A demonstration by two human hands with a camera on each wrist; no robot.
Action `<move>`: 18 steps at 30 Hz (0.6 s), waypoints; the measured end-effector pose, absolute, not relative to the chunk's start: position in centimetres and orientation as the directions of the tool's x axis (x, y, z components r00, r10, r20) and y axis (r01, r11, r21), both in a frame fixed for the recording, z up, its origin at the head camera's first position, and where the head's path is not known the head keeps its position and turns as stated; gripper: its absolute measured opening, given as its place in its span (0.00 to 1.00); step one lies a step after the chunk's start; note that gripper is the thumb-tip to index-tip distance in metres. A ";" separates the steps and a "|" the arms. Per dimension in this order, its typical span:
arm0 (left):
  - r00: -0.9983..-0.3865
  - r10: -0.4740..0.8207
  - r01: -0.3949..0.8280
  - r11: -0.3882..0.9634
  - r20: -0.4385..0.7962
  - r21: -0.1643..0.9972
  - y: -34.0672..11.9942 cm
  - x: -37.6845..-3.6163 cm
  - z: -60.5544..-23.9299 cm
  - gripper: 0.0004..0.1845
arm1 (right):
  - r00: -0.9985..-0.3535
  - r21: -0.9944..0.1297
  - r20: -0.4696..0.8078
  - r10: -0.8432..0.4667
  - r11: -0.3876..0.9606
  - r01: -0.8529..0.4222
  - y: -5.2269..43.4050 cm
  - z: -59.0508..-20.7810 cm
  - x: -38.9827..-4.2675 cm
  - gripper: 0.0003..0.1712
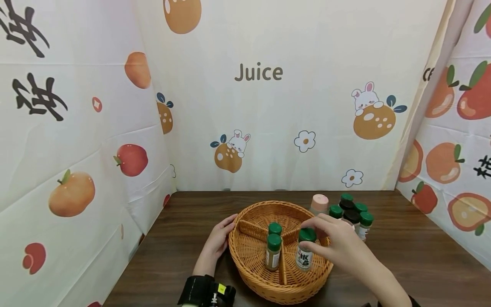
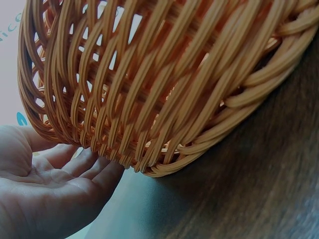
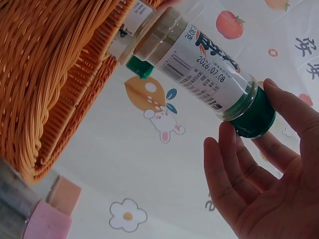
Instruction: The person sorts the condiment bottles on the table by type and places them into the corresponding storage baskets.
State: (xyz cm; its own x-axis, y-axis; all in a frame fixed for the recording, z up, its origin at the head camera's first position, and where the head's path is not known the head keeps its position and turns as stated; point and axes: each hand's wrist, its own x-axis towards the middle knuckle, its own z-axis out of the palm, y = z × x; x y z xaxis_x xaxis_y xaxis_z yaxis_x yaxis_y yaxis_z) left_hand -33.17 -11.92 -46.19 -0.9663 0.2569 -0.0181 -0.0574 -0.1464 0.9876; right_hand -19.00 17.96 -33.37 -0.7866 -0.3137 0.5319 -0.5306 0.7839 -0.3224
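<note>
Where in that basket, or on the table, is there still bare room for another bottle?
The basket's left section, beside the left hand, looks bare. So is the table right of the bottle cluster. It is crowded where the right hand holds a bottle.

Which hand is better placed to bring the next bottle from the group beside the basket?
Right. The right hand pinches the bottle in the basket by its green cap, and the bottle group stands just behind it. The left hand rests on the basket's far-side rim.
</note>
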 end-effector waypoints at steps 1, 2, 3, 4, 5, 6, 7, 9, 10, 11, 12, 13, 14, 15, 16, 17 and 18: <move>-0.967 0.255 -0.060 -0.145 -0.021 0.988 -11.9 -33.2 -46.2 0.25 | -0.786 -0.320 0.530 -0.318 0.783 -0.533 17.8 -33.4 -19.1 0.15; -0.967 0.254 -0.063 -0.143 -0.025 0.988 -11.9 -33.2 -46.2 0.25 | -0.787 -0.323 0.526 -0.322 0.781 -0.535 17.7 -33.5 -19.1 0.15; -0.967 0.254 -0.065 -0.141 -0.027 0.988 -11.9 -33.2 -46.2 0.25 | -0.789 -0.329 0.521 -0.325 0.776 -0.537 17.6 -33.5 -19.2 0.15; -0.967 0.253 -0.067 -0.139 -0.030 0.988 -11.9 -33.2 -46.2 0.25 | -0.793 -0.333 0.514 -0.328 0.775 -0.537 17.4 -33.6 -19.2 0.16; -0.967 0.252 -0.068 -0.136 -0.032 0.988 -11.9 -33.2 -46.2 0.25 | -0.799 -0.343 0.503 -0.330 0.772 -0.535 17.3 -33.6 -19.3 0.16; -0.967 0.252 -0.066 -0.135 -0.030 0.989 -11.9 -33.3 -46.2 0.25 | -0.803 -0.347 0.492 -0.335 0.771 -0.534 17.2 -33.6 -19.3 0.16; -0.967 0.253 -0.065 -0.136 -0.029 0.989 -11.9 -33.3 -46.2 0.25 | -0.809 -0.352 0.479 -0.340 0.770 -0.532 17.0 -33.6 -19.3 0.16; -0.966 0.256 -0.063 -0.135 -0.027 0.989 -11.9 -33.3 -46.2 0.25 | -0.818 -0.362 0.459 -0.346 0.768 -0.528 16.8 -33.5 -19.3 0.16; -0.966 0.256 -0.062 -0.135 -0.026 0.989 -11.9 -33.3 -46.1 0.25 | -0.820 -0.362 0.453 -0.350 0.768 -0.528 16.7 -33.5 -19.2 0.16; -0.966 0.257 -0.059 -0.133 -0.023 0.989 -11.9 -33.2 -46.1 0.25 | -0.823 -0.366 0.448 -0.351 0.768 -0.526 16.6 -33.5 -19.2 0.17; -0.966 0.257 -0.057 -0.132 -0.021 0.990 -11.9 -33.2 -46.0 0.25 | -0.819 -0.362 0.449 -0.358 0.765 -0.533 16.5 -33.5 -19.2 0.17; -0.966 0.256 -0.058 -0.132 -0.022 0.990 -11.9 -33.2 -46.0 0.25 | -0.821 -0.365 0.447 -0.355 0.765 -0.530 16.4 -33.6 -19.2 0.17; -0.967 0.255 -0.057 -0.133 -0.022 0.989 -11.9 -33.2 -46.0 0.25 | -0.820 -0.365 0.449 -0.355 0.765 -0.531 16.2 -33.6 -19.3 0.17; -0.967 0.255 -0.057 -0.134 -0.021 0.989 -11.9 -33.1 -46.0 0.25 | -0.815 -0.359 0.455 -0.357 0.764 -0.536 16.1 -33.7 -19.3 0.17; -0.967 0.254 -0.055 -0.135 -0.019 0.989 -11.9 -33.1 -46.0 0.25 | -0.816 -0.359 0.455 -0.357 0.765 -0.535 16.0 -33.8 -19.4 0.17; -0.967 0.253 -0.053 -0.135 -0.017 0.989 -11.9 -33.1 -46.0 0.25 | -0.815 -0.359 0.457 -0.357 0.764 -0.536 15.8 -33.8 -19.4 0.17; -0.967 0.253 -0.054 -0.137 -0.018 0.989 -11.9 -33.1 -46.0 0.25 | -0.813 -0.359 0.457 -0.360 0.762 -0.539 15.7 -33.9 -19.5 0.17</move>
